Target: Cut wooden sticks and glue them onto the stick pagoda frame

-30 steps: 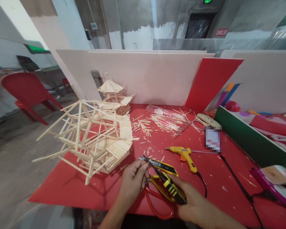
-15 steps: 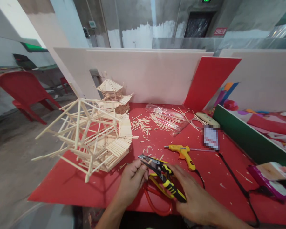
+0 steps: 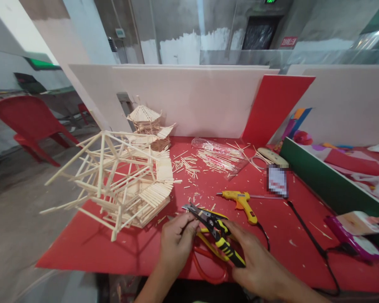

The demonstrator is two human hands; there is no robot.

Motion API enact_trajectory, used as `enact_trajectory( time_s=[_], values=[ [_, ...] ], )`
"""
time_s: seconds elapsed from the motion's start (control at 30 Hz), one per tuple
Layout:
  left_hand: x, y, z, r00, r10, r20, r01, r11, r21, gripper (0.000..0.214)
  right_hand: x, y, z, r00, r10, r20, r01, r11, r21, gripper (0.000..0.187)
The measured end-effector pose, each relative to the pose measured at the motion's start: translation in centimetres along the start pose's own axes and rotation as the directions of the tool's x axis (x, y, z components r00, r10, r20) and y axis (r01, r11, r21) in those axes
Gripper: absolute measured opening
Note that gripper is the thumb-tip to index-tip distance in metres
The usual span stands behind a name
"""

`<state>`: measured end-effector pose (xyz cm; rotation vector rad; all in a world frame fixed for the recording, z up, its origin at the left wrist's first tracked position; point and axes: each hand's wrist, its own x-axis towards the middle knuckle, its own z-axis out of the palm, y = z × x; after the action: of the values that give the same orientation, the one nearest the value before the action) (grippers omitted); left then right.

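My right hand (image 3: 255,256) is wrapped round the black-and-yellow handles of a pair of shears (image 3: 229,250), whose blades point left. My left hand (image 3: 178,237) is pinched at the blades, on a short wooden stick whose pale end (image 3: 201,213) shows between them; the fingers cover the rest. Beneath the shears, partly hidden, lie red-handled scissors (image 3: 208,275) and a yellow handle loop (image 3: 208,242). To the left stands an open stick-built frame model (image 3: 116,185) with a partly covered roof of short sticks.
Behind the frame is a small stick pagoda (image 3: 145,115). Loose cut sticks (image 3: 188,164) and a plastic bag of sticks (image 3: 221,155) lie on the red tabletop (image 3: 113,256). A yellow glue gun (image 3: 241,202) rests right of the shears, its cable trailing. A green board (image 3: 328,185) borders the right.
My left fingers have shifted slightly right, closer in to the blades. The shears stay in my right hand at nearly the same place. The whole view has drifted a little.
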<state>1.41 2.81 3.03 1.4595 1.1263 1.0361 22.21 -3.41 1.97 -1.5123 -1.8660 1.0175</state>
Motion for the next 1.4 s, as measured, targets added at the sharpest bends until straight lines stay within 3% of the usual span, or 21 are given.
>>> enact_trajectory(
  time_s=[0.23, 0.5, 0.77, 1.03, 1.23, 1.3, 1.4],
  values=[
    [0.3, -0.2, 0.2, 0.962, -0.199, 0.187, 0.24, 0.944, -0.226, 0.045, 0.0, 0.9, -0.3, 0.999, 0.006, 0.033, -0.004, 0.997, -0.073, 0.089],
    [0.7, -1.2, 0.4, 0.966, -0.19, 0.175, 0.239, 0.915, -0.325, 0.047, 0.5, -0.7, -0.7, 0.999, -0.015, 0.047, 0.012, 0.998, 0.054, 0.086],
    [1.1, -1.0, -0.3, 0.923, -0.276, 0.268, 0.36, 0.868, -0.343, 0.043, 0.4, 0.1, -0.7, 0.997, 0.027, 0.078, -0.029, 0.999, 0.028, 0.089],
    [1.0, -1.8, -0.4, 0.953, -0.206, 0.223, 0.267, 0.918, -0.293, 0.042, 0.6, -0.7, -1.1, 0.971, 0.022, 0.239, -0.112, 0.923, 0.368, 0.093],
    [1.0, -1.1, -0.4, 0.954, -0.237, 0.182, 0.28, 0.921, -0.271, 0.041, -0.3, -0.4, -0.9, 0.901, 0.158, 0.404, -0.371, 0.764, 0.528, 0.098],
    [1.2, -0.9, -0.3, 0.951, -0.267, 0.158, 0.302, 0.911, -0.282, 0.041, -0.1, -0.9, -0.7, 0.905, 0.163, 0.393, -0.379, 0.728, 0.571, 0.097],
    [1.5, -1.0, -0.2, 0.935, -0.314, 0.164, 0.35, 0.89, -0.291, 0.04, 0.3, -1.7, -0.4, 0.95, 0.11, 0.292, -0.276, 0.734, 0.621, 0.09]
  ],
)
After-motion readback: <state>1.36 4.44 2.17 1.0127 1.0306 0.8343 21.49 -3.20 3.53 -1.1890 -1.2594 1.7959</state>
